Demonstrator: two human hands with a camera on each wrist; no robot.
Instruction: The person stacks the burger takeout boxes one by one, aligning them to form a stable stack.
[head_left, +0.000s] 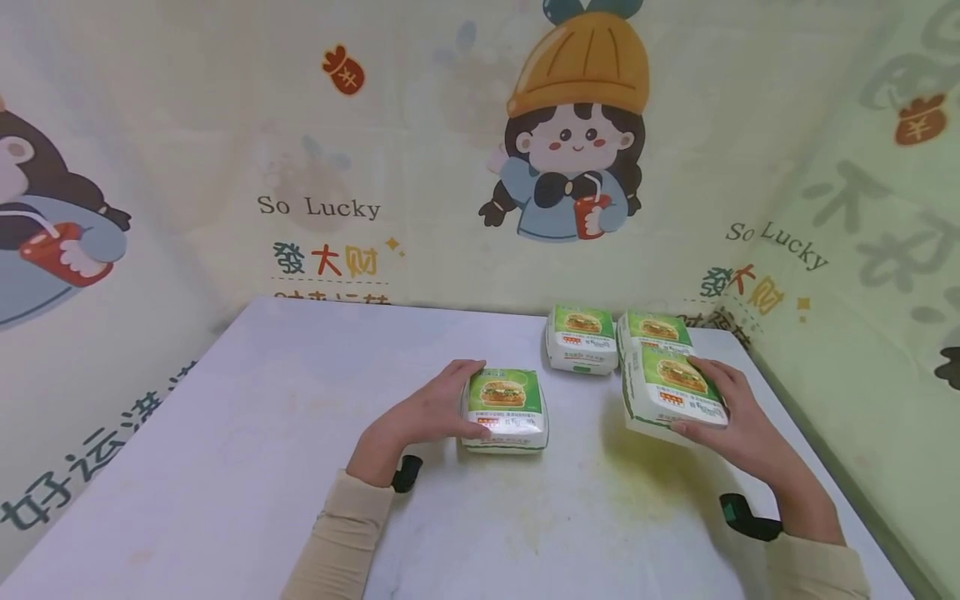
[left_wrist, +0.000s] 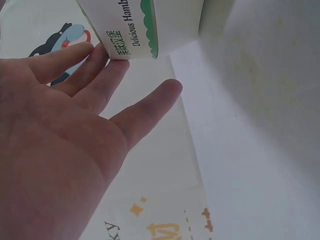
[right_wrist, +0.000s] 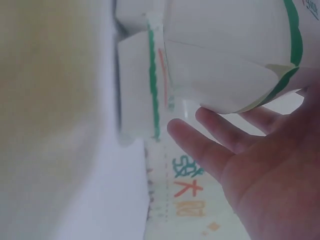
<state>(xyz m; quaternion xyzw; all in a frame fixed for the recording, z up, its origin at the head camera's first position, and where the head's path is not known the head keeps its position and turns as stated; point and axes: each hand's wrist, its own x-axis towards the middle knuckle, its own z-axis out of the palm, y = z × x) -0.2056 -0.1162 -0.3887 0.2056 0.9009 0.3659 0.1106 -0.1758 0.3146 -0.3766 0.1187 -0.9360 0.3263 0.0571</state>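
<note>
While both arms reach over the white surface [head_left: 225,500], the head view shows the left hand [head_left: 416,412] holding the middle box [head_left: 504,408], its grip spread as wide as the box is deep, thumb in front and fingers at the back. The right hand [head_left: 735,408] holds the raised box [head_left: 678,383] the same way, above the surface, partly hiding the rear right box [head_left: 655,327]; just beside that one sits the rear middle box [head_left: 581,337]. Burgers on green are pictured on the lids, with small red labels; the remaining print is too small to read. On the patterned wall [head_left: 435,167] stand "So Lucky" and "發大财".

Seen from the left wrist, fingertips touch the middle box, with one digit apart from it. This view alone makes "美味汉堡" and "Delicious Hamb" legible, the last word cut off by the box's edge or the frame.

From the right wrist, the raised box turns a plain white panel and a green wavy border [right_wrist: 295,30] to the camera; lettering at the upper right corner cannot be read. Beyond it, a lower box with green trim stands on the surface, and "發大财" shows on the wall.
</note>
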